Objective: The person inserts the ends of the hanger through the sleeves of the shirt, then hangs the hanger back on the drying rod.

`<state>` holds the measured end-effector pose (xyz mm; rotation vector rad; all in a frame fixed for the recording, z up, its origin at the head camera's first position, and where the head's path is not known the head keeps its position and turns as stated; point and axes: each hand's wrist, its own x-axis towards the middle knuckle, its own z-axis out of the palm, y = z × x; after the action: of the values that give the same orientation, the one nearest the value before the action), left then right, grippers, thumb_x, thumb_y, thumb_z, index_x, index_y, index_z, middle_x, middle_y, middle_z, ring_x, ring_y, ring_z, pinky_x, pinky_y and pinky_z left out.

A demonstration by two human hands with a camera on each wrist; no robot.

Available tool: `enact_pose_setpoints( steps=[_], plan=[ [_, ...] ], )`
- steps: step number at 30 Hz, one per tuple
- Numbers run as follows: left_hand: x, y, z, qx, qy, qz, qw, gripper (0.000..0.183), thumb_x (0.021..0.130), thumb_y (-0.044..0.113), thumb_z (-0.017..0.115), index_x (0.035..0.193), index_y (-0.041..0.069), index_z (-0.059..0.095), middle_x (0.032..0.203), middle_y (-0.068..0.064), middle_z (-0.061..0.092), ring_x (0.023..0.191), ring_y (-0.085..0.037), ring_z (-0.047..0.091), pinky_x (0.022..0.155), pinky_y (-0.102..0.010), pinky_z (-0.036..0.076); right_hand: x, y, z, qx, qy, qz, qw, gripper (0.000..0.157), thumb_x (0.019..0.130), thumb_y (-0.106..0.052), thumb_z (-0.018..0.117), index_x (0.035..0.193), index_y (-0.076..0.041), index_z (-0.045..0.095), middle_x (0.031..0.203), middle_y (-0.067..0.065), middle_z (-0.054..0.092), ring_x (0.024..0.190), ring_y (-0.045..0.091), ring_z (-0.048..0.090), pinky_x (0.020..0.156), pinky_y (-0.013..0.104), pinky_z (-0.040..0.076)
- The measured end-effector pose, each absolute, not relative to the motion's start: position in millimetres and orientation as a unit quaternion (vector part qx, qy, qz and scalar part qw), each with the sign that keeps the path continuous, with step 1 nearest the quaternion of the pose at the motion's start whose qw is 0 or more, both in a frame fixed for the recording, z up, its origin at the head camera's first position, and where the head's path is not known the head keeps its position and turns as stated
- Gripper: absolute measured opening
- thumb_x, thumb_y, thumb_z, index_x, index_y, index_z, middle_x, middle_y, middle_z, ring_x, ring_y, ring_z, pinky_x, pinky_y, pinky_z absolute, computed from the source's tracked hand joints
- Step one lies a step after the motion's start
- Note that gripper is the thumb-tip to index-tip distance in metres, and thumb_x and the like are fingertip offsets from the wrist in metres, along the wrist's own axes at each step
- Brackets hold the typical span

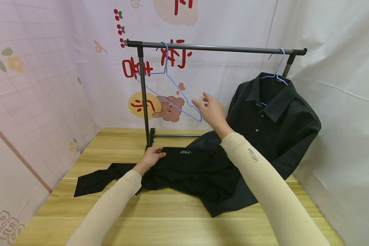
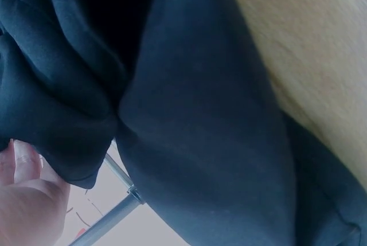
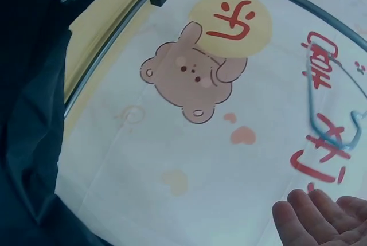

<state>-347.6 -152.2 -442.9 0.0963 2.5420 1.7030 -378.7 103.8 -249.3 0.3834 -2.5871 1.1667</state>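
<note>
A black long-sleeved top [image 1: 200,167] lies bunched on the table, its small label [image 1: 185,152] near the upper edge. My left hand [image 1: 153,158] pinches that edge left of the label; one sleeve [image 1: 95,181] trails out to the left. In the left wrist view the dark cloth [image 2: 200,114] fills most of the picture. Raised in front of the rack, my right hand [image 1: 213,112] holds nothing, fingers loosely extended. It is close to the lower right corner of a bare blue wire hanger [image 1: 166,65]. The right wrist view shows these fingers [image 3: 318,220] below the hanger.
The hanger hooks over the dark metal rail [image 1: 215,48] of a rack on the wooden table [image 1: 160,218]. At the rail's right end hangs a black button-up shirt [image 1: 264,119] on another blue hanger [image 1: 278,70]. Behind is a printed white cloth [image 1: 233,20].
</note>
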Motion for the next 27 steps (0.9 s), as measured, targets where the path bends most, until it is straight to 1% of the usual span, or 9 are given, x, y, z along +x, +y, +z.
enact_pose_setpoints(
  steps=[3, 10, 17, 20, 23, 27],
  plan=[
    [-347, -152, -443, 0.033, 0.830, 0.555, 0.039, 0.049, 0.101, 0.008, 0.057, 0.146, -0.006, 0.043, 0.148, -0.027, 0.042, 0.136, -0.040, 0.039, 0.109, -0.050, 0.035, -379, 93, -244, 0.134, -0.897, 0.397, 0.141, 0.077, 0.095, -0.057, 0.058, 0.155, -0.016, 0.034, 0.146, 0.007, 0.051, 0.131, 0.025, 0.051, 0.100, 0.044, 0.047],
    [-349, -153, -444, 0.032, 0.832, 0.552, 0.039, 0.049, 0.101, 0.008, 0.057, 0.146, -0.006, 0.043, 0.148, -0.026, 0.043, 0.136, -0.040, 0.041, 0.109, -0.050, 0.035, -383, 76, -240, 0.138, -0.906, 0.372, 0.145, 0.068, 0.097, -0.045, 0.062, 0.152, -0.013, 0.041, 0.140, 0.007, 0.057, 0.126, 0.024, 0.055, 0.099, 0.041, 0.047],
    [-349, -153, -444, 0.033, 0.834, 0.549, 0.037, 0.049, 0.101, 0.009, 0.058, 0.145, -0.006, 0.044, 0.146, -0.027, 0.044, 0.135, -0.040, 0.041, 0.109, -0.051, 0.035, -387, 66, -245, 0.132, -0.907, 0.374, 0.143, 0.056, 0.096, -0.040, 0.065, 0.145, -0.014, 0.053, 0.128, 0.006, 0.066, 0.118, 0.024, 0.060, 0.097, 0.041, 0.048],
    [-349, -153, -444, 0.030, 0.835, 0.548, 0.039, 0.049, 0.100, 0.009, 0.058, 0.145, -0.006, 0.045, 0.146, -0.026, 0.045, 0.135, -0.040, 0.041, 0.109, -0.051, 0.036, -387, 62, -245, 0.130, -0.905, 0.376, 0.151, 0.047, 0.097, -0.037, 0.065, 0.139, -0.014, 0.060, 0.119, 0.004, 0.070, 0.112, 0.022, 0.063, 0.093, 0.039, 0.049],
    [-349, -153, -444, 0.030, 0.835, 0.548, 0.039, 0.049, 0.100, 0.009, 0.059, 0.145, -0.005, 0.045, 0.146, -0.026, 0.045, 0.135, -0.040, 0.041, 0.109, -0.050, 0.036, -389, 59, -245, 0.126, -0.901, 0.381, 0.163, 0.036, 0.099, -0.030, 0.063, 0.131, -0.013, 0.067, 0.110, 0.003, 0.073, 0.100, 0.019, 0.067, 0.088, 0.037, 0.049],
    [-349, -154, -444, 0.029, 0.833, 0.551, 0.039, 0.049, 0.100, 0.009, 0.058, 0.145, -0.005, 0.045, 0.146, -0.026, 0.044, 0.135, -0.039, 0.041, 0.109, -0.050, 0.035, -390, 58, -244, 0.125, -0.894, 0.393, 0.175, 0.027, 0.102, -0.024, 0.059, 0.122, -0.011, 0.071, 0.105, 0.003, 0.074, 0.088, 0.017, 0.071, 0.085, 0.036, 0.049]
  ],
)
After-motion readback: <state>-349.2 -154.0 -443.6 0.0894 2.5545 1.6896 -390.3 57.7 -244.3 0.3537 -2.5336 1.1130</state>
